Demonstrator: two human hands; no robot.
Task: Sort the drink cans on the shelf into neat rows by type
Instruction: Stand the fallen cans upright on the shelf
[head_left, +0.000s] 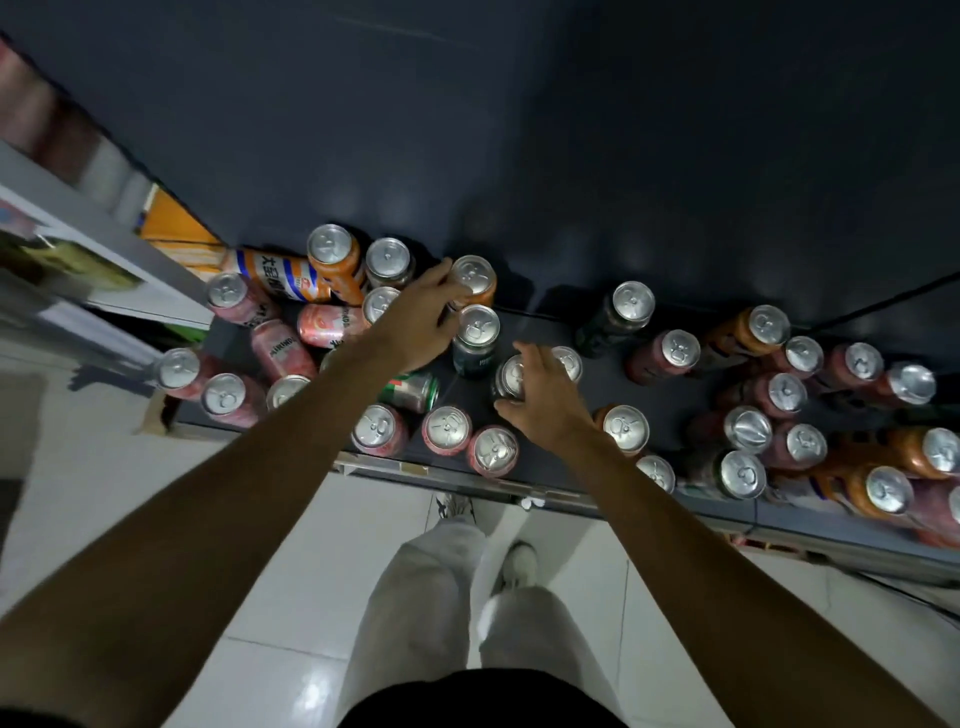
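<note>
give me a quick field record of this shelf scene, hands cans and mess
left hand: left hand grips an upright orange can near the back
right hand: right hand closes on a silver-topped can, colour hidden
between hands: dark green can, upright
tipped cans: green can and orange striped can on their sides
front edge: three pink cans upright
order: types mixed on the dark shelf, no neat rows yet
</note>
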